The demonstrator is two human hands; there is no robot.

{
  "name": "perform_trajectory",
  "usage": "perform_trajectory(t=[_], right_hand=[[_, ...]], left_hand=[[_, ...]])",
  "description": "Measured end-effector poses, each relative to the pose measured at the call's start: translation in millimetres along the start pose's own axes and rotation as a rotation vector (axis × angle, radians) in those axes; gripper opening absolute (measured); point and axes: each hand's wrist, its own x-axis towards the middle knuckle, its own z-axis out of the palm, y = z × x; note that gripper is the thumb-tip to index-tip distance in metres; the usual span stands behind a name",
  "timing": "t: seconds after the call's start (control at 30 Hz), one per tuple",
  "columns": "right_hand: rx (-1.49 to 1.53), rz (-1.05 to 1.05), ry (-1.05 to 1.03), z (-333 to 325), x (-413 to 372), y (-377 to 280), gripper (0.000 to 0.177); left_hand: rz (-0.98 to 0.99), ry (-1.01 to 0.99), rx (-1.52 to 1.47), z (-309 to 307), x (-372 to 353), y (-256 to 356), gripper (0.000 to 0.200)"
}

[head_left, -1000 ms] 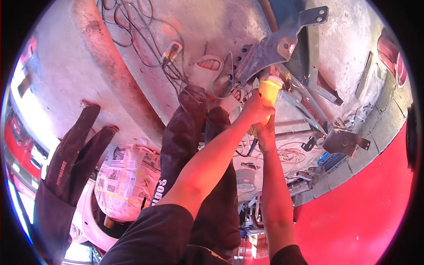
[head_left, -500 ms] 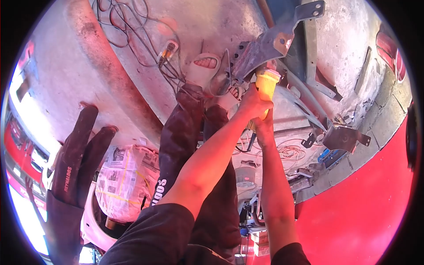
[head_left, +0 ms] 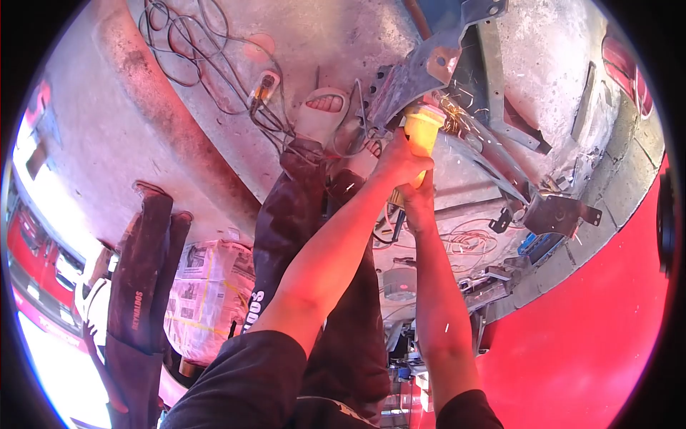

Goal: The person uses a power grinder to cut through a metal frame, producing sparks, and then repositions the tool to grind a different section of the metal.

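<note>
1. Yellow plastic covers the power tool [head_left: 424, 133] gripped in both hands; the left hand [head_left: 402, 161] is closed around its body.
2. Behind it, the right hand [head_left: 417, 202] wraps the tool's rear end, close against the left.
3. At the tool's head, sparks [head_left: 459, 120] spray to the right, just beside the lower edge of a bent metal part [head_left: 414, 75] with holes; the exact contact point is hidden.
4. Left of that part is a sandalled foot [head_left: 321, 113] on the concrete floor [head_left: 336, 43].
5. Farther left lie tangled dark cables [head_left: 191, 44] and an orange-and-white connector [head_left: 264, 86].
6. Right of the tool, a dark metal plate [head_left: 557, 214] rests near a blue object [head_left: 536, 245].
7. Outermost: a newspaper-covered bundle [head_left: 211, 294], another person's dark trousers [head_left: 143, 275], and a red surface [head_left: 564, 336].
</note>
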Motion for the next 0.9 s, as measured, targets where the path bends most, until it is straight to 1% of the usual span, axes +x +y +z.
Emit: perform_trajectory(t=[0.07,0.17,0.3,0.37,0.47,0.53,0.63,0.77,0.9], right_hand=[[0.164,-0.063,0.017,8,-4,2,0.075],[0.086,0.019,0.021,-3,-10,-3,0.076],[-0.041,0.013,0.017,-16,-7,-1,0.074],[-0.037,-0.024,0.008,-9,-4,-4,0.074],[0.036,-0.015,0.010,-2,0,2,0.074],[0.056,-0.001,0.003,5,1,-5,0.075],[0.070,0.037,-0.008,2,-1,-6,0.077],[0.052,0.006,-0.002,-2,1,6,0.076],[0.127,0.013,-0.031,5,-2,-11,0.073]], left_hand=[[-0.008,-0.021,0.016,0,2,1,0.088],[-0.015,-0.040,-0.002,12,3,1,0.088],[-0.009,-0.014,-0.061,17,-3,-1,0.087],[0.006,0.012,-0.060,12,-1,0,0.086],[0.031,0.030,-0.036,10,5,-6,0.084],[0.039,0.044,-0.032,6,7,-6,0.084],[0.011,-0.004,-0.059,-2,2,0,0.090],[0.014,-0.011,-0.031,-2,5,1,0.089],[0.013,-0.018,-0.052,-2,5,-1,0.090]])
